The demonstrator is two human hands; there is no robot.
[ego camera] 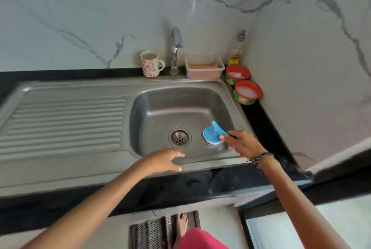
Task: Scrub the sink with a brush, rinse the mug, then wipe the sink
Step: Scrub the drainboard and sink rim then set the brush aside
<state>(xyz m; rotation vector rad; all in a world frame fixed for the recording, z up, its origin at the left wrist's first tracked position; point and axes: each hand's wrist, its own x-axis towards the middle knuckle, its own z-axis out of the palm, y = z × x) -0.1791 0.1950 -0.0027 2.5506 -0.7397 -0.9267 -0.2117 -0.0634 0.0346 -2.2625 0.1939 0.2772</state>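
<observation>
The right hand (244, 144) grips the handle of the blue brush (212, 135), whose round head sits on the floor of the sink (180, 108) basin, right of the drain (179, 138). The left hand (163, 161) rests with relaxed, nearly straight fingers on the sink's front rim, holding nothing. The flowered mug (150, 64) stands upright on the black counter (261, 120) behind the sink, just left of the tap (175, 52); right of the tap are a plastic box (203, 68), a bottle (236, 49) and two red-rimmed tubs (248, 92).
</observation>
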